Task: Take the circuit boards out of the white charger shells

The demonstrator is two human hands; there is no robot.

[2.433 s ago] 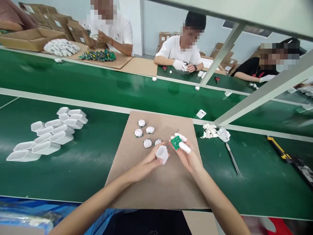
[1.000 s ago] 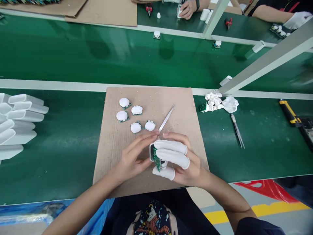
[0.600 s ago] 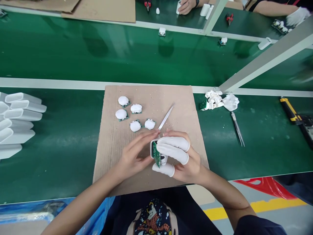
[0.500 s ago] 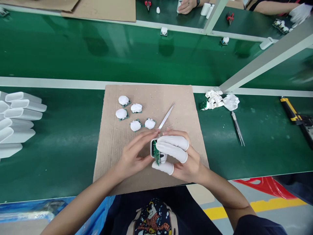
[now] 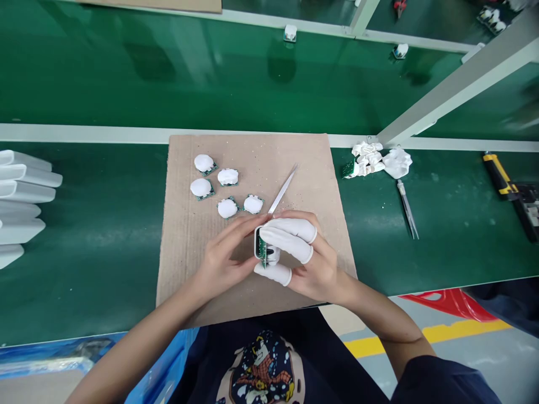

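Over the cardboard sheet (image 5: 189, 269), my left hand (image 5: 227, 255) is closed around a white plastic housing with its open end (image 5: 256, 247) facing right. My right hand (image 5: 311, 255) wears white finger cots on several fingers and pinches a green circuit board (image 5: 263, 252) with white material on it. The board stands on edge at the housing's mouth; how much of it sits inside is hidden. Just beyond my fingertips lies a pointed metal blade (image 5: 282, 191). Several small boards with white domed tops (image 5: 228, 177) rest on the cardboard.
White housings (image 5: 25, 193) are stacked at the left. To the right lie a board with crumpled white pieces (image 5: 364, 160), tweezers (image 5: 407, 210) and a yellow-black tool (image 5: 501, 177). A white frame post (image 5: 455, 84) slants across the upper right. Red pliers (image 5: 399, 8) lie beyond the divider.
The whole view has shifted a little, and the other people's hands at the top have mostly left it. The board is turned more edge-on at the housing's mouth; both grips stay.
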